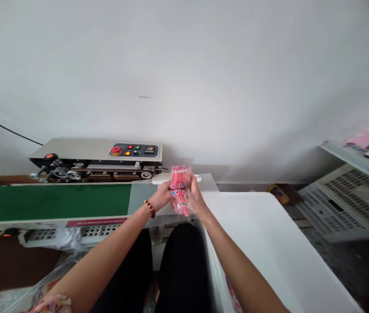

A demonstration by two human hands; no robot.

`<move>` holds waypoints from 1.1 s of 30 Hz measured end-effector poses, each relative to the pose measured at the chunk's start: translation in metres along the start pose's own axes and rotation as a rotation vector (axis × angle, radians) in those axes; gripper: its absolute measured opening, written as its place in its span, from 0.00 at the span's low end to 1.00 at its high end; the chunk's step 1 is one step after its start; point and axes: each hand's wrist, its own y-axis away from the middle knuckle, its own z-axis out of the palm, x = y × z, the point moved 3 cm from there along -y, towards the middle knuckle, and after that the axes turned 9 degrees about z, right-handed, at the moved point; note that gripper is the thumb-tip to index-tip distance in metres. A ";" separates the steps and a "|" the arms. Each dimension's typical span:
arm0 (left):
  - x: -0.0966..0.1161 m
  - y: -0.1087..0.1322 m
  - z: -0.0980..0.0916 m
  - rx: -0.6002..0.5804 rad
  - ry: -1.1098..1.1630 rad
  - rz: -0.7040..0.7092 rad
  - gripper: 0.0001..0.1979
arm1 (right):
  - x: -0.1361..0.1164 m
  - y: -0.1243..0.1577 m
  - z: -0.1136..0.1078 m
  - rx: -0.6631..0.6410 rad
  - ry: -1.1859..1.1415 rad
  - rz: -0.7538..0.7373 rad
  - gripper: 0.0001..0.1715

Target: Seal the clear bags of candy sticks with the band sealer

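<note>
Between my hands are two clear-wrapped packets of thin pink sticks. The upper packet [179,176] stands above the lower packet [181,201], which has a small barcode label and hangs a little tilted. My left hand [161,196], with a beaded bracelet at the wrist, is closed on the packets' left side. On their right side my right hand [196,196] grips them, slightly blurred. Which fingers hold which packet I cannot tell. Both hands are over a pale translucent sheet [209,182] at the right end of a green conveyor belt [73,200].
Behind the belt stands a band sealer [83,150] with a red stop button [116,151] and a lit control panel. A white tabletop [269,243] extends to my right. Grey plastic crates [337,204] stand beyond it, below a shelf [354,161]. A cardboard box [15,261] is at lower left.
</note>
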 end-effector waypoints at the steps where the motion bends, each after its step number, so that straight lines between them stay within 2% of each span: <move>1: -0.002 -0.002 -0.002 0.017 0.013 -0.014 0.21 | 0.001 -0.004 0.003 0.028 -0.040 -0.002 0.65; 4: -0.007 -0.004 -0.009 0.018 0.049 -0.052 0.20 | 0.000 -0.015 0.002 0.023 -0.114 -0.005 0.68; 7: -0.012 -0.004 -0.012 -0.053 0.064 -0.121 0.18 | -0.001 -0.024 -0.007 0.007 -0.127 0.128 0.67; 9: -0.017 -0.004 -0.013 -0.085 0.053 -0.151 0.19 | 0.000 -0.029 -0.011 -0.018 -0.118 0.237 0.59; 11: -0.023 -0.006 -0.015 -0.060 0.017 -0.153 0.23 | 0.002 -0.031 -0.011 -0.067 -0.098 0.293 0.43; 13: -0.030 -0.005 -0.018 0.004 -0.055 -0.160 0.28 | 0.004 -0.033 -0.008 -0.079 -0.085 0.289 0.31; 15: -0.035 -0.002 -0.021 0.070 -0.104 -0.163 0.31 | 0.006 -0.033 -0.004 -0.026 -0.096 0.265 0.27; 19: -0.033 0.003 -0.022 0.087 -0.090 -0.043 0.29 | 0.004 -0.033 0.000 0.078 -0.091 0.245 0.25; 22: -0.030 0.006 -0.024 0.128 -0.110 0.037 0.26 | -0.001 -0.028 0.000 0.067 -0.034 0.182 0.27; 26: -0.038 0.015 -0.026 0.145 -0.038 0.016 0.29 | 0.006 -0.018 0.001 -0.032 0.011 0.145 0.29; 30: -0.045 0.026 -0.030 0.248 -0.050 -0.005 0.34 | 0.015 -0.019 0.002 -0.024 0.022 0.128 0.32; 33: -0.044 0.030 -0.023 0.297 -0.012 -0.050 0.34 | 0.013 -0.029 -0.004 -0.007 0.010 0.171 0.34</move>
